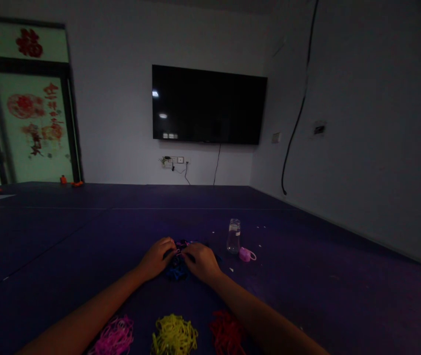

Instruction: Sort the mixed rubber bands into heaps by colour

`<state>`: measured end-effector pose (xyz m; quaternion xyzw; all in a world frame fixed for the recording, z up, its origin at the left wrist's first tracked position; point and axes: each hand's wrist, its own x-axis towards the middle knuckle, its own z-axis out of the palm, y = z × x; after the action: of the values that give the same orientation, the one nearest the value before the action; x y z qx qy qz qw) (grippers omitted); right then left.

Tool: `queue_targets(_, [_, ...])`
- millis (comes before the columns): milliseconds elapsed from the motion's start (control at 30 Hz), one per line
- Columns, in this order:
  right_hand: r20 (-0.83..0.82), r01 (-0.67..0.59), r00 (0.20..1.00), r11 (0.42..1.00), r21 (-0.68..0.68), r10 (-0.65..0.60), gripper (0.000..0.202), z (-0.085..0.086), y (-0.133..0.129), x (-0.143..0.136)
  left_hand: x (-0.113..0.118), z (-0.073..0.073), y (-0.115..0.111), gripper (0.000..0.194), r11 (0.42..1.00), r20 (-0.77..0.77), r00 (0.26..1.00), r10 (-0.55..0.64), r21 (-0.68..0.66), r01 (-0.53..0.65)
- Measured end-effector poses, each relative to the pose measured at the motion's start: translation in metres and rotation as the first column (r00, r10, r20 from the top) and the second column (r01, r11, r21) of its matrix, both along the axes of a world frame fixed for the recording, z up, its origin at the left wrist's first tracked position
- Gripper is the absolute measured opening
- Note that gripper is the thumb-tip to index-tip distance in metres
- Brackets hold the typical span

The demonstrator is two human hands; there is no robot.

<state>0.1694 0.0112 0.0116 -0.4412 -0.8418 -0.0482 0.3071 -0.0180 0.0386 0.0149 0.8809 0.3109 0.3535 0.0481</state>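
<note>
My left hand (157, 257) is closed in a pinch at the left side of a dark blue pile of thin strands (176, 271). Opposite it, my right hand (202, 261) pinches at the pile's right side, fingertips close to the left ones. Between the two hands shows a small pink band (178, 252), which seems held by the fingertips of both. More pink bits lie among the blue behind the fingers. Nearer to me are a pink pile of bands (116, 335), a yellow pile of bands (174, 335) and a red pile of bands (227, 333), partly beside my right forearm.
A clear bottle (234, 236) stands open to the right of my hands, beside its pink cap with a loop (245, 254). White scraps (231, 269) dot the dark purple surface (306, 276). Orange objects (77, 184) lie at the far left edge. A television (208, 106) hangs on the wall.
</note>
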Motion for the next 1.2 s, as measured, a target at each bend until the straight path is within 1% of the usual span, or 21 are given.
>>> queue_targets(167, [0.006,-0.002,1.000,1.000,-0.006,0.002,0.019,0.0008,-0.0008,-0.0001,-0.0005,-0.0021,0.0002,0.025,0.999,-0.024,0.998,-0.051,0.004,0.051])
queue_targets(333, [0.001,-0.014,1.000,1.000,-0.012,0.014,0.019,0.0025,-0.0030,-0.0010,-0.0002,-0.0019,-0.0007,0.024,0.997,-0.065,0.995,-0.077,-0.002,0.077])
queue_targets(533, [0.008,-0.025,1.000,1.000,-0.008,0.025,0.018,0.0035,-0.0037,-0.0014,0.0018,-0.0016,-0.0038,0.027,0.995,-0.096,0.990,-0.100,0.013,0.102])
queue_targets(700, [0.006,-0.006,1.000,1.000,-0.011,0.006,0.017,0.0034,-0.0036,-0.0016,0.0022,-0.0017,-0.0058,0.024,0.995,-0.082,0.993,-0.089,0.032,0.092])
queue_targets(833, [-0.014,-0.018,1.000,1.000,-0.013,0.018,0.017,0.0044,-0.0048,-0.0022,0.0017,-0.0014,-0.0058,0.022,0.996,-0.076,0.993,-0.086,0.032,0.089])
queue_targets(1200, [-0.029,-0.022,0.999,1.000,0.012,0.022,0.017,0.0007,-0.0031,-0.0019,0.0026,-0.0010,-0.0055,0.024,0.995,-0.076,0.993,-0.086,0.043,0.089])
